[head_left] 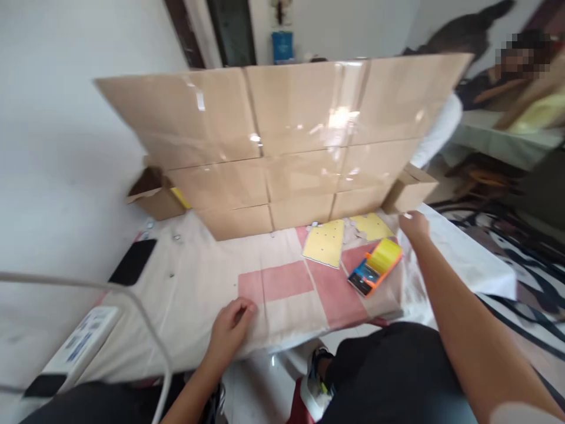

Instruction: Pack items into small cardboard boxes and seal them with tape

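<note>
My left hand [230, 330] rests at the near edge of the cloth-covered table with its fingers curled in, and nothing shows in it. At the table's right side, my right hand [414, 226] is closed, a tiny whitish bit at its fingertips that is too small to name. Just beyond it is a small cardboard box [410, 189]. To its left lies an orange tape dispenser [375, 266] with a yellow roll. Two yellow dotted pieces of card [324, 242] lie near the foot of a large upright cardboard panel [300, 171], seamed and covered with shiny clear tape.
An open cardboard box [156, 197] stands at the back left. Along the left edge are a black phone-like slab [133, 261] and a white power strip [83, 341]. A pale cable [136, 300] arcs across the near left. Another person sits at the far right.
</note>
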Tool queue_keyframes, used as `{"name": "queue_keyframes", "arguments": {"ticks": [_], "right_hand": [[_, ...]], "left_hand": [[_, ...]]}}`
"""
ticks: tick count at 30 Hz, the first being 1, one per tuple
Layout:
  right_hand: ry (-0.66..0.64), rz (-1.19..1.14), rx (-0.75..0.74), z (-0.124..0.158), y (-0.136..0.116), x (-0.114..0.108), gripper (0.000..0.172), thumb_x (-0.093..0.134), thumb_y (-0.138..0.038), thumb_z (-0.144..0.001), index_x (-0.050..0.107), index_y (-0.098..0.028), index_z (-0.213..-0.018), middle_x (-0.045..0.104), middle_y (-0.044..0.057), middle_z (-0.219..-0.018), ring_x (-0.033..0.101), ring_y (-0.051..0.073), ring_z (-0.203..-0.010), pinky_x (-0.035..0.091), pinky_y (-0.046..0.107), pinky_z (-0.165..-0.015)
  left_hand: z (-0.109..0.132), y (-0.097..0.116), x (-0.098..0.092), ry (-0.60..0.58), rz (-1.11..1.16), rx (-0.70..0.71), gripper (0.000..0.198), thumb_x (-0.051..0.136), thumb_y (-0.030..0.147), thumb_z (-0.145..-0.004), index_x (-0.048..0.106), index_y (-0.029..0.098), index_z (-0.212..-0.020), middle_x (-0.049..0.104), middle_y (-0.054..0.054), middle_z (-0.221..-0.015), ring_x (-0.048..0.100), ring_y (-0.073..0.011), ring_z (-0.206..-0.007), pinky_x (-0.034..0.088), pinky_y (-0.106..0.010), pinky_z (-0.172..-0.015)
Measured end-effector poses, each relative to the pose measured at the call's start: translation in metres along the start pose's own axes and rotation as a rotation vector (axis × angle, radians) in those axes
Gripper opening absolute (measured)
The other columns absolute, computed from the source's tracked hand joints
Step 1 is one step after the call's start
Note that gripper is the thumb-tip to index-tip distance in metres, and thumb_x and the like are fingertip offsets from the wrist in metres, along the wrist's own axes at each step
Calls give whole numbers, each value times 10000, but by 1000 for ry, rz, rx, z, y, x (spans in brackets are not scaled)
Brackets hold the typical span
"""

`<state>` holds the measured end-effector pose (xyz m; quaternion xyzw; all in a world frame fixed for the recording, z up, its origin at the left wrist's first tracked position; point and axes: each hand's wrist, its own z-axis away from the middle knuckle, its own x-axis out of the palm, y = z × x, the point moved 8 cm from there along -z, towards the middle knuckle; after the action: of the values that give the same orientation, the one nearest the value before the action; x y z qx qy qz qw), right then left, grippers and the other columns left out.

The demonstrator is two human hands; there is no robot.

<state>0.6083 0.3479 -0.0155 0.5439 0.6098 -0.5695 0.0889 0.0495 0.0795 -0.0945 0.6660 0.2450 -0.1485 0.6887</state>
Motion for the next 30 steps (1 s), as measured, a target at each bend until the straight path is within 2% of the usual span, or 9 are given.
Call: {"name": "queue_keyframes", "arguments": {"ticks": [4, 7, 9, 12, 15, 18, 24, 27, 30], "right_hand": [[66, -18, 1, 14, -34, -44, 196, 571, -364, -868, 668, -276, -723, 733, 231, -900, 703, 399, -1033, 487, 543, -878], [122, -195, -257, 59, -110, -70, 340, 467, -448, -970, 594, -290, -697, 723, 189, -826, 693, 344, -836, 479, 496, -772], [88, -296, -476, 111, -178, -66, 357, 459, -438, -983, 567, -270, -687, 675, 137, -697, 649, 299, -675, 473, 461, -675], [-137, -379, -862, 211, -289, -22, 338, 444, -417, -1011, 590, -242, -762, 686, 91, -774, 660, 257, -743, 527, 411, -695], [-216, -412, -1333, 319, -390, 25, 207, 472, -267, -998, 616, -215, -859, 701, 112, -901, 629, 313, -1106, 530, 485, -979], [-337, -428, -1440, 385, -470, 83, 240, 417, -193, -989, 650, -190, -1048, 692, 148, -1155, 599, 298, -1224, 521, 479, -1051], [-648, 116, -970, 403, -592, 246, 566, 487, -79, -868, 539, -206, -1418, 511, 159, -1520, 632, 374, -1190, 536, 541, -958], [-644, 164, -889, 384, -633, 292, 751, 521, -50, -849, 360, -210, -1566, 357, 174, -1631, 536, 408, -1309, 506, 579, -982], [-647, 117, -844, 363, -654, 316, 772, 566, -68, -852, 328, -192, -1575, 275, 190, -1650, 540, 391, -1298, 491, 563, -1015]], "left_hand": [[-22, 14, -50, 67, 169, 8, 356, 526, 508, -877, 609, 227, -675, 686, -19, -753, 629, -191, -747, 495, -305, -719], [-58, 16, -123, 209, 94, 25, 372, 507, 500, -871, 662, 226, -673, 705, -31, -769, 635, -196, -742, 504, -318, -739], [-89, 9, -174, 339, 53, 1, 390, 509, 528, -881, 719, 226, -752, 667, -27, -697, 644, -218, -738, 517, -341, -746], [-138, -9, -240, 528, 68, 3, 473, 378, 513, -965, 679, 216, -753, 717, -80, -872, 679, -252, -927, 522, -391, -918], [-176, -48, -289, 698, 104, -38, 386, 396, 449, -991, 678, 195, -920, 700, -152, -1196, 581, -296, -1276, 399, -457, -1146], [-206, -96, -318, 809, 208, -109, 409, 401, 439, -1012, 629, 149, -1188, 620, -211, -1373, 491, -319, -1408, 325, -535, -1203], [-266, -143, -340, 824, 431, -54, 561, 399, 461, -1036, 418, 162, -1511, 394, -182, -1632, 321, -252, -1549, 213, -419, -1282], [-286, -153, -351, 793, 493, -10, 590, 394, 491, -1045, 365, 198, -1556, 342, -129, -1671, 280, -216, -1567, 194, -370, -1290], [-299, -159, -354, 740, 534, 26, 573, 397, 453, -1057, 351, 204, -1571, 363, -108, -1665, 329, -192, -1546, 247, -341, -1273]]}}
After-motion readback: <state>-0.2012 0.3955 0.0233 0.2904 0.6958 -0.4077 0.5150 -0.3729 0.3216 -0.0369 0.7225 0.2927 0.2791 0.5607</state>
